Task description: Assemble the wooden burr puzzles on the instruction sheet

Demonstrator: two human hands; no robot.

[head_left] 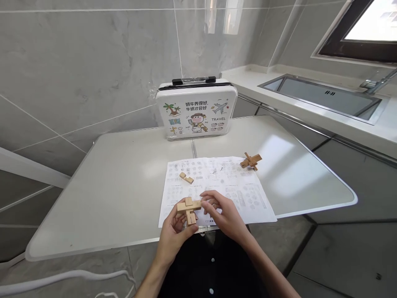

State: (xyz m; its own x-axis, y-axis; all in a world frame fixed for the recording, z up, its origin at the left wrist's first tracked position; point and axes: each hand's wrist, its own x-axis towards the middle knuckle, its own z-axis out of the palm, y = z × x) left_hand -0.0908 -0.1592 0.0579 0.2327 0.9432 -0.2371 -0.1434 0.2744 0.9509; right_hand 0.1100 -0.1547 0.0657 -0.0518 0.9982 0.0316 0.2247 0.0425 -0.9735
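A light wooden burr puzzle (189, 205), made of several interlocked notched bars, is gripped by my left hand (174, 227) above the front edge of a printed paper sheet (182, 196). Its thumb presses the lower bar, while the other fingers curl behind. My right hand (223, 213) is at the puzzle's right end, fingers loosely bent and apart, with the thumb tip at the bar's end. Farther back on the sheet lies a loose notched wooden piece (186, 178). Near the sheet's right far corner sits a darker assembled wooden puzzle (250, 161).
A white cartoon-printed case (197, 111) stands upright at the back of the pale folding table (130, 178), against the grey tiled wall. To the right is a counter with a sink (322, 97) and a faucet (376, 82). A white cable (77, 274) hangs at lower left.
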